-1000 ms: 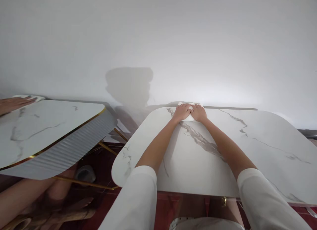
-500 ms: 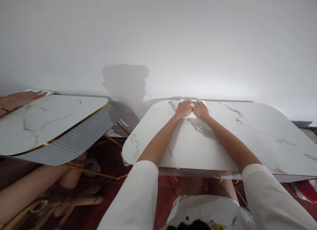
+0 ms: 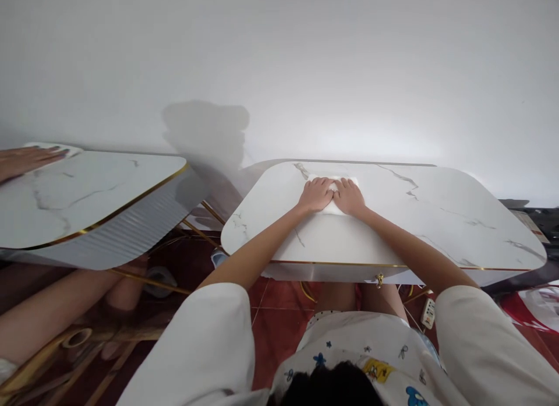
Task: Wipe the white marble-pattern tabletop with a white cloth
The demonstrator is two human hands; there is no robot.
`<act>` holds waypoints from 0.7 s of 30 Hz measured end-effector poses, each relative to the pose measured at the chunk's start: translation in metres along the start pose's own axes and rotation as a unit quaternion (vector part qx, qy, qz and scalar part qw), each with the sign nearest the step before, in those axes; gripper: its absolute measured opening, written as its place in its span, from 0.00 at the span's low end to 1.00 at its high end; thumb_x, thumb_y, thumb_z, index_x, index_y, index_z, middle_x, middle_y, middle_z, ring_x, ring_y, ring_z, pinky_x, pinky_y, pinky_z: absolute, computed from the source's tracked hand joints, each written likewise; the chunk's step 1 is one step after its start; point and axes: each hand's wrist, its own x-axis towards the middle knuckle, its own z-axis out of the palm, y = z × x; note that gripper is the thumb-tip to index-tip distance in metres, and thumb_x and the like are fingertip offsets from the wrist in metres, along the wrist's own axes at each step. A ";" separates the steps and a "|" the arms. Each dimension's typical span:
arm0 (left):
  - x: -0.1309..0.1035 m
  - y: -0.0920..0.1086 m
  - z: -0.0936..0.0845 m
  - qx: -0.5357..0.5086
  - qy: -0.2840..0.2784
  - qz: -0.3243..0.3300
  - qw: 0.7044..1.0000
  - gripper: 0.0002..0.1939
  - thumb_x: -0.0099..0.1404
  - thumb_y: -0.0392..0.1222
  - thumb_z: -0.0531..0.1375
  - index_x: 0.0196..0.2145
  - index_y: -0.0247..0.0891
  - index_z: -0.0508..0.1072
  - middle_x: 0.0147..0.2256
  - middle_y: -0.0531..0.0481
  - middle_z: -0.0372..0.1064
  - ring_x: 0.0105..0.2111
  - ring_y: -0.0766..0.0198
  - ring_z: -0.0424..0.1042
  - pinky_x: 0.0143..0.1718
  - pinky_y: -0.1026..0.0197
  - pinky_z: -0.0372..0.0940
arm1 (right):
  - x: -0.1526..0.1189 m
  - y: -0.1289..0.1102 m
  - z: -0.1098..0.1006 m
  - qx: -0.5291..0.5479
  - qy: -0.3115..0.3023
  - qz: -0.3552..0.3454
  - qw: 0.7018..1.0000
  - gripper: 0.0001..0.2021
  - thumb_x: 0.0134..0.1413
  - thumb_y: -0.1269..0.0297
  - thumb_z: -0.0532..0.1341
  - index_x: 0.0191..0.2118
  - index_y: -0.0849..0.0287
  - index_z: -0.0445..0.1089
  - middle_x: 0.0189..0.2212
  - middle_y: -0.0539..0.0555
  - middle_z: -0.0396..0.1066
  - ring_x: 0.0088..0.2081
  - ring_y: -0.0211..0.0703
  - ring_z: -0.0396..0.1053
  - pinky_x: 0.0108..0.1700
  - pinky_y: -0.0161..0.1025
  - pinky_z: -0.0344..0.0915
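A white cloth [image 3: 332, 209] lies folded on the white marble-patterned desk top [image 3: 419, 219] in front of me. Both my hands press down on it from above, side by side, thumbs close together. My left hand [image 3: 316, 194] rests flat with fingers stretched over the cloth's left part. On the right part lies my right hand [image 3: 349, 196], likewise flat with its fingers pointing to the wall. Much of the cloth is hidden under my palms. A small gold knob [image 3: 379, 279] sits on the desk's front below my right forearm.
At left stands a matching desk [image 3: 117, 187] with a gold edge, where another person's hand [image 3: 30, 160] lies on a white cloth. A plain wall [image 3: 305, 74] rises behind both desks. A white power strip [image 3: 428, 314] is low at right, near a red-and-white item [image 3: 533, 307].
My hands and the cloth have come back from the desk's far edge toward me. The view has tilted down and shifted slightly. The other person's hand remains on its cloth.
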 end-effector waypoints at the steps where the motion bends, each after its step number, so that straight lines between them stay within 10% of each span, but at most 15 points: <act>1: -0.008 0.003 -0.002 0.002 0.000 -0.003 1.000 0.24 0.68 0.40 0.45 0.59 0.45 0.64 0.60 0.47 0.64 0.61 0.54 0.59 0.60 0.47 0.54 | -0.007 -0.003 -0.001 -0.003 -0.001 -0.002 1.000 0.24 0.65 0.65 0.45 0.63 0.64 0.59 0.63 0.64 0.60 0.62 0.55 0.56 0.62 0.51 0.53; 21: -0.127 0.073 -0.017 0.050 -0.021 -0.025 0.998 0.26 0.69 0.40 0.45 0.63 0.39 0.61 0.65 0.42 0.57 0.64 0.46 0.54 0.63 0.40 0.51 | -0.136 -0.034 -0.032 0.002 -0.044 0.007 0.999 0.27 0.64 0.65 0.46 0.67 0.64 0.55 0.69 0.60 0.52 0.69 0.59 0.48 0.67 0.54 0.49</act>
